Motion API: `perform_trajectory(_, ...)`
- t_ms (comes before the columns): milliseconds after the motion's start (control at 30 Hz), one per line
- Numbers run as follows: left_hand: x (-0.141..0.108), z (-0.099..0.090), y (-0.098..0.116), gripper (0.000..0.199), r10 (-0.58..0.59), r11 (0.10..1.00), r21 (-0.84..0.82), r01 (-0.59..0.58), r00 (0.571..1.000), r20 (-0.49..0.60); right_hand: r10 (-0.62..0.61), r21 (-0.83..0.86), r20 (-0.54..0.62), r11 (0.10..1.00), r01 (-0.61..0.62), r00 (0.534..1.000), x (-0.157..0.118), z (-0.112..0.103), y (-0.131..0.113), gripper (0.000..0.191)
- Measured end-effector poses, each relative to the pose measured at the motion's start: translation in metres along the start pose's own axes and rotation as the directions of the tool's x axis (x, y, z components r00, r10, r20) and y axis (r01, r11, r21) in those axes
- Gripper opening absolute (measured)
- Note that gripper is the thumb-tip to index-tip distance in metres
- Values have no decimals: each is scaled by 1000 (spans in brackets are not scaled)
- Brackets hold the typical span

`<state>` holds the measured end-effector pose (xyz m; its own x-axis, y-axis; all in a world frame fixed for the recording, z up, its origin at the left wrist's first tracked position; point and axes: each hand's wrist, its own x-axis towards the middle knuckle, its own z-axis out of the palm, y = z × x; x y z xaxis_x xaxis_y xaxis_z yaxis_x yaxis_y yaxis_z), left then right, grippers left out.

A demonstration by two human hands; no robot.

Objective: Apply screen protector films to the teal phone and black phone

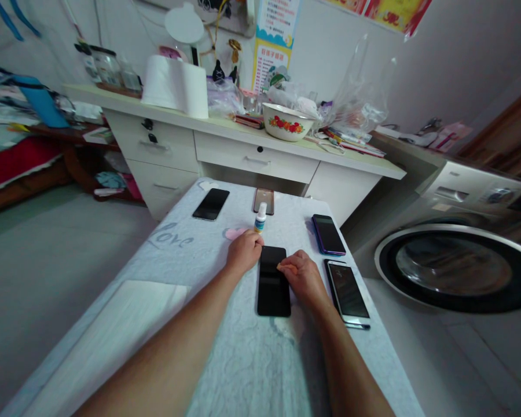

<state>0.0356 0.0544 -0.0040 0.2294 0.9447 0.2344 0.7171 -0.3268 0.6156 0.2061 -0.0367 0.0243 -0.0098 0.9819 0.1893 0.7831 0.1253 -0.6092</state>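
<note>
A black phone or small tablet lies face up on the cloth-covered table. At its upper left edge rests my left hand, fingers bent together; whether anything is between them is hidden. My right hand is closed in a pinch on a small orange piece, held over the device's right side. Just beyond my left hand stands a small white spray bottle. Other phones lie around: a black one at the far left, a dark one and a white-framed one on the right.
A brown phone case lies at the table's far edge. Behind stands a white desk with paper rolls, a flowered bowl and plastic bags. A washing machine is on the right, a blue container at the left.
</note>
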Motion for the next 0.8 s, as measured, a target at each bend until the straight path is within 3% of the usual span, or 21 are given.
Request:
perform_trajectory(333,-1,-4,5,25,-34,999,10,33,999,16,-90,110,248,992,64,965,-5,-16,-3,11)
perform_trajectory(567,-2,-4,6,24,-21,999,24,21,1000,4,-134,307,508,951,-34,851,-11,-22,-1,12)
perform_trajectory(633,-1,-3,5,24,-11,999,32,11,1000,0,-130,313,500,949,-39,856,-11,-22,0,9)
perform_trajectory(800,-1,-1,3,24,-8,1000,27,8,1000,-7,-78,228,332,974,0,940,-8,-17,-2,5)
